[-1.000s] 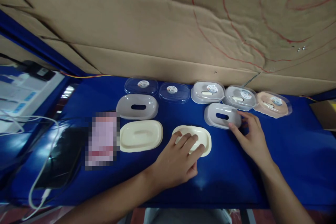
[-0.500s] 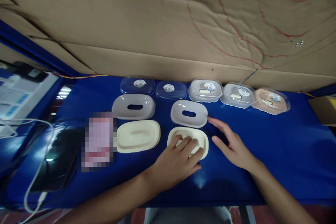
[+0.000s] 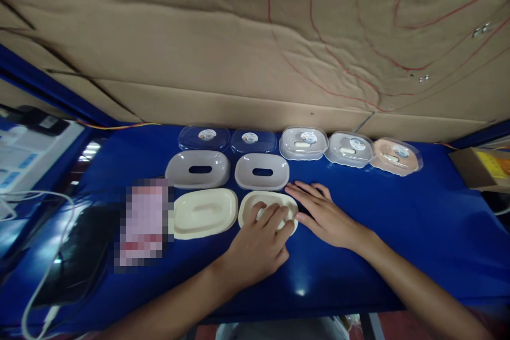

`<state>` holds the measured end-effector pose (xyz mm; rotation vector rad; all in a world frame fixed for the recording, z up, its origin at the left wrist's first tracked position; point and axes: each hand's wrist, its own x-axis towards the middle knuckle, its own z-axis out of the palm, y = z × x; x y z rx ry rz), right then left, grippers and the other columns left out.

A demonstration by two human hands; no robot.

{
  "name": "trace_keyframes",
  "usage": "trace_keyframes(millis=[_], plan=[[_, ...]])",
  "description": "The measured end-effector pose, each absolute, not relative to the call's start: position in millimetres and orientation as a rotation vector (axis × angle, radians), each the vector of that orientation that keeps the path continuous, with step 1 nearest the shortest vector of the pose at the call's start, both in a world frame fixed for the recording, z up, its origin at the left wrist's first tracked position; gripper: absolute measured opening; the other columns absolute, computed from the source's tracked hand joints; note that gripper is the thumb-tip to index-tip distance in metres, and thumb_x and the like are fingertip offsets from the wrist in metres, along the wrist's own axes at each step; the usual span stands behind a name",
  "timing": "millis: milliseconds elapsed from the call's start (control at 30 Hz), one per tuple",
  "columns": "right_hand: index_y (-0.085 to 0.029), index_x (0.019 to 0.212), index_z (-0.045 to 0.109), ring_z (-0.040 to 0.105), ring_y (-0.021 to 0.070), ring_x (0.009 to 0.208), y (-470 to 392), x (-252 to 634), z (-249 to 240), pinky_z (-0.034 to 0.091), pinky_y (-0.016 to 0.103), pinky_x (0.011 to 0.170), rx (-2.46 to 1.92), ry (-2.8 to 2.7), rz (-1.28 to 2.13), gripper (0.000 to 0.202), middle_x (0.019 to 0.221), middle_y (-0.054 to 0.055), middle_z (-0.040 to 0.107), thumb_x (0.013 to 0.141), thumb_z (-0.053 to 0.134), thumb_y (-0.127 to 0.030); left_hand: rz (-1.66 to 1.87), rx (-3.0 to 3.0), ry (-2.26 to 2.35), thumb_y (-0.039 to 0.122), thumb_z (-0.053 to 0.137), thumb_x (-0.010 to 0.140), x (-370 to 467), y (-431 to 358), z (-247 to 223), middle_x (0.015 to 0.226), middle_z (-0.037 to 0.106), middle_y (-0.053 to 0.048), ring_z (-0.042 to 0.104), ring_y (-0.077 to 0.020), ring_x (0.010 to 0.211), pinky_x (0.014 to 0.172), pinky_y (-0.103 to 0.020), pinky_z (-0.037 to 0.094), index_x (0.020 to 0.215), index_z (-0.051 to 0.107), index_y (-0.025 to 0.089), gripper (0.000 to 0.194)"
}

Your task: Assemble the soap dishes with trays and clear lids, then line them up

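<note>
My left hand bends its fingers down into a cream oval dish and grips it near the middle; the fingertips are partly hidden. My right hand is stretched out, its fingers at the right end of a grey oval tray with a slot and its thumb at the cream dish's right edge. Left of these sit another cream dish and a stack of similar slotted grey trays.
Behind stand two clear lids with round labels. To their right are lidded grey boxes and a peach box. A blurred pink packet, a black device and a white cable lie at left. A cardboard box sits far right.
The single grey tray has slid left, closer to the grey stack, with my right hand following against its end. The cream dish under my left hand has also shifted slightly left.
</note>
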<state>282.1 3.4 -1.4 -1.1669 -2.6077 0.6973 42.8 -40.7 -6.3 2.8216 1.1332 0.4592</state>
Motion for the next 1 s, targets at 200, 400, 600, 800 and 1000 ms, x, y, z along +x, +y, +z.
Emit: trace_keyframes(millis=[200,400,600,800,1000], plan=[[-0.029,0.159,0.05,0.048,0.029,0.156,65.0,286.1,23.4,0.04,0.056,0.127,-1.154,-2.476,0.318,0.048,0.164,0.01,0.056,0.113,0.046,-0.04,0.46,2.831,1.081,0.021,0.066,0.092,40.5,-41.5,-6.2,0.144,0.065,-0.012,0.059,-0.032,0.129,0.112,-0.053,0.035,0.122,0.064,0.019,0.03],[-0.019,0.166,0.037,0.032,0.0439,0.162,118.7,301.9,25.4,0.025,0.068,0.131,-1.462,-2.58,0.038,0.079,0.174,0.024,0.035,0.1,0.07,-0.047,0.589,2.764,1.0,0.019,0.064,0.095,40.6,-42.6,-0.8,0.138,0.066,-0.009,0.06,-0.0295,0.127,0.111,-0.049,0.039,0.122,0.064,0.021,0.027],[-0.028,0.159,0.042,0.052,0.0419,0.146,108.6,313.2,28.2,0.035,0.064,0.127,-1.495,-2.6,0.156,0.09,0.151,0.018,0.053,0.084,0.087,-0.045,0.93,2.594,1.01,0.01,0.059,0.096,40.6,-39.8,6.4,0.127,0.068,-0.009,0.062,-0.0273,0.117,0.104,-0.045,0.044,0.118,0.064,0.019,0.024],[-0.031,0.152,0.043,0.056,0.0409,0.143,111.8,318.8,38.1,0.042,0.063,0.119,-1.449,-2.597,0.34,0.082,0.157,0.014,0.052,0.085,0.085,-0.047,1.09,2.353,0.966,0.007,0.059,0.097,33.0,-38.0,10.0,0.13,0.066,-0.011,0.063,-0.0247,0.117,0.102,-0.04,0.05,0.125,0.062,0.02,0.031],[-0.031,0.147,0.046,0.058,0.0381,0.139,92.2,319.2,81.5,0.047,0.057,0.116,-1.285,-2.469,0.424,0.076,0.152,0.011,0.059,0.085,0.085,-0.051,1.246,1.72,0.975,0.018,0.072,0.096,31.4,-34.1,6.5,0.153,0.051,-0.01,0.057,-0.025,0.138,0.106,-0.036,0.056,0.151,0.044,0.033,0.063]])
